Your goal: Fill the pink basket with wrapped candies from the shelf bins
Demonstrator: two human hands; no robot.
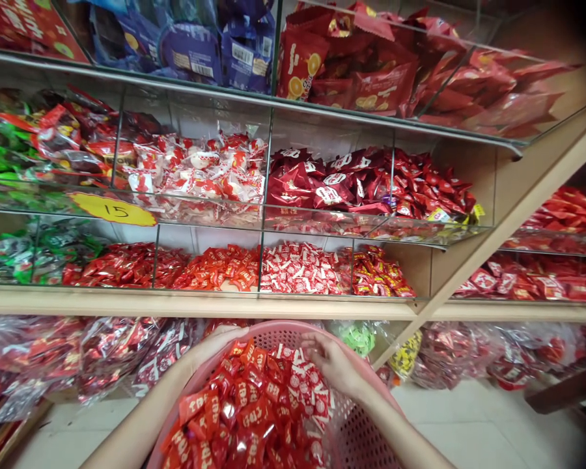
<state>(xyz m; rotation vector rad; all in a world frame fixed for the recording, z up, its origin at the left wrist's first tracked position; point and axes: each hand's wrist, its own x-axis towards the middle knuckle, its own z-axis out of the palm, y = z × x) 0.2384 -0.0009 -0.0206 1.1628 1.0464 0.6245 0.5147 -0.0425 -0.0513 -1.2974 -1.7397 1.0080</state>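
A pink plastic basket (371, 433) with a perforated wall is in front of me, below the shelves. My left hand (222, 340) is closed over its far left rim. Wrapped red candies (254, 410) fill the left and middle of the basket. Beside them lie smaller red-and-white wrapped candies (306, 384). My right hand (333, 365) is inside the basket at the right, fingers stretched apart over the red-and-white candies; nothing shows in its grasp. Similar red-and-white candies (303, 268) and orange-red candies (224, 268) fill bins on the lowest shelf.
Clear dividers split the shelves (185, 303) into candy bins. A yellow price tag (113, 208) reads 15. A slanted wooden post (488, 234) stands at the right. Bagged candies (112, 352) sit under the shelf above a tiled floor (469, 430).
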